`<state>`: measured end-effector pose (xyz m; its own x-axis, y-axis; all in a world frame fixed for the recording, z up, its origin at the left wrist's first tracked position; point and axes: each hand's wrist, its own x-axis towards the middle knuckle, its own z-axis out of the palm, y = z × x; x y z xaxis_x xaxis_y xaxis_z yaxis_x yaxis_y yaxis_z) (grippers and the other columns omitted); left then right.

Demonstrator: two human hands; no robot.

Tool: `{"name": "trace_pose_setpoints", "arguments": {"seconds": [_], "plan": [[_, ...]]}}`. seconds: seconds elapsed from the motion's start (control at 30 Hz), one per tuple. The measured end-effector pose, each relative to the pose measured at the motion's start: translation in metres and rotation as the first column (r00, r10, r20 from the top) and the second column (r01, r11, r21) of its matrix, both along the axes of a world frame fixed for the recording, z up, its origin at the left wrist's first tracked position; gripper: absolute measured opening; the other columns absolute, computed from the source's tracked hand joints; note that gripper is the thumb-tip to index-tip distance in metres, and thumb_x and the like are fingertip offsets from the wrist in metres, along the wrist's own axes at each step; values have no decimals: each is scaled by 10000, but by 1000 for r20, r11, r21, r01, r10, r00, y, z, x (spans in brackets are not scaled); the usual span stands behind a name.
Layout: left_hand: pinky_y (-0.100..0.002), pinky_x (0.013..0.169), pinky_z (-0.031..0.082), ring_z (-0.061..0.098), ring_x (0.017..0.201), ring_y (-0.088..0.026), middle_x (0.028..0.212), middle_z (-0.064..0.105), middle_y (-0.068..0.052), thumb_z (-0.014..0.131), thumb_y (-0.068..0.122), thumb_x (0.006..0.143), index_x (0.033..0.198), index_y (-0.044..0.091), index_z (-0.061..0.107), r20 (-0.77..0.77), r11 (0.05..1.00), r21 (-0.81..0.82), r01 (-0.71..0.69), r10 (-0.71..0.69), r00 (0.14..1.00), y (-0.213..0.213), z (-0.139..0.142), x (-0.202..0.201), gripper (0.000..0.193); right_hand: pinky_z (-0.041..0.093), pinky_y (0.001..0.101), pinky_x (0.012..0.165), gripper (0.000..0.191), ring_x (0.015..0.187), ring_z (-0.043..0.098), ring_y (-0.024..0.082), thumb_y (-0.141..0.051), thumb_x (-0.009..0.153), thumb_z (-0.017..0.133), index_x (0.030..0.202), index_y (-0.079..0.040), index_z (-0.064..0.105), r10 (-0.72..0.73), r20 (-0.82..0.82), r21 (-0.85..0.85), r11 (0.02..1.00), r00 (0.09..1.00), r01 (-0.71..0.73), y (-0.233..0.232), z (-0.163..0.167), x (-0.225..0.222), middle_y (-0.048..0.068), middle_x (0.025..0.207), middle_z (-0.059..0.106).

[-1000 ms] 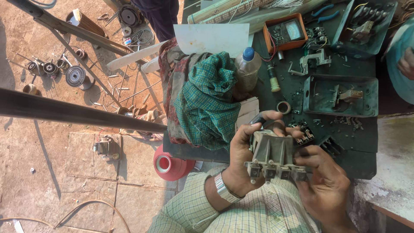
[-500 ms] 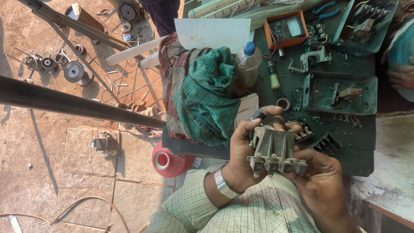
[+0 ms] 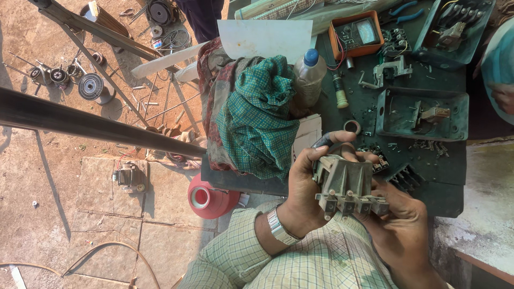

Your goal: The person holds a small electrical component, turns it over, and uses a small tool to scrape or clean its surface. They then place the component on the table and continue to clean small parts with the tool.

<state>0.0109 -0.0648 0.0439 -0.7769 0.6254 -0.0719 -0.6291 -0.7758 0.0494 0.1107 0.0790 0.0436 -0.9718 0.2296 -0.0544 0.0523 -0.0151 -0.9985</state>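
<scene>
Both my hands hold a grey plastic electrical switch block (image 3: pixel 347 184) with several terminal lugs along its near edge, just above my checked shirt. My left hand (image 3: pixel 308 187), with a metal watch on its wrist, grips the block's left side, fingers curled over the top. My right hand (image 3: pixel 399 219) supports it from below and the right, thumb on its side. The block is lifted off the dark green workbench (image 3: pixel 450 176).
On the bench lie a green checked cloth (image 3: pixel 257 118), a plastic bottle (image 3: pixel 309 75), an orange multimeter (image 3: pixel 357 33), a green metal box (image 3: pixel 423 115), a green tray of parts (image 3: pixel 455 29) and loose screws. A red container (image 3: pixel 206 198) and motor parts sit on the floor at left.
The block has tilted slightly in my hands and my view has shifted a little; both hands keep the same grip.
</scene>
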Motion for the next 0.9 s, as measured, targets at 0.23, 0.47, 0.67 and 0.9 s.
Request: {"name": "trace_pose_setpoints", "arguments": {"seconds": [0.23, 0.47, 0.67, 0.9], "plan": [[-439, 1028, 595, 616, 1271, -381, 1080, 666, -199, 509, 287, 1084, 1365, -7, 495, -61, 998, -45, -44, 41, 997, 2, -1, 1, 407, 574, 229, 717, 117, 934, 733, 134, 33, 820, 753, 930, 6, 721, 69, -189, 375, 927, 979, 7, -6, -16, 1, 152, 1102, 720], [-448, 979, 599, 654, 1209, -386, 1217, 664, -314, 489, 292, 1071, 1449, 24, 489, -51, 999, -36, -16, 15, 999, -1, -4, 0, 463, 582, 269, 700, 138, 928, 760, 192, 64, 772, 759, 885, -7, 723, 93, -280, 498, 865, 956, 62, -14, -8, -4, 203, 1111, 726], [-476, 1035, 587, 637, 1296, -377, 991, 659, -174, 483, 260, 1101, 1357, -13, 485, -55, 997, -41, -63, 61, 997, 2, -6, -1, 375, 598, 302, 814, 197, 1046, 747, 241, 72, 785, 756, 964, -3, 723, 104, -367, 494, 864, 924, 99, -22, -1, -12, 237, 1224, 695], [-465, 1002, 573, 629, 1217, -361, 1056, 700, -194, 485, 289, 1026, 1392, 33, 512, -13, 991, -131, -7, 5, 1000, 1, -4, -6, 448, 609, 289, 847, 237, 1056, 753, 228, 75, 787, 763, 1006, -12, 743, 101, -362, 499, 861, 927, 101, -22, -3, -11, 187, 1210, 703]]}}
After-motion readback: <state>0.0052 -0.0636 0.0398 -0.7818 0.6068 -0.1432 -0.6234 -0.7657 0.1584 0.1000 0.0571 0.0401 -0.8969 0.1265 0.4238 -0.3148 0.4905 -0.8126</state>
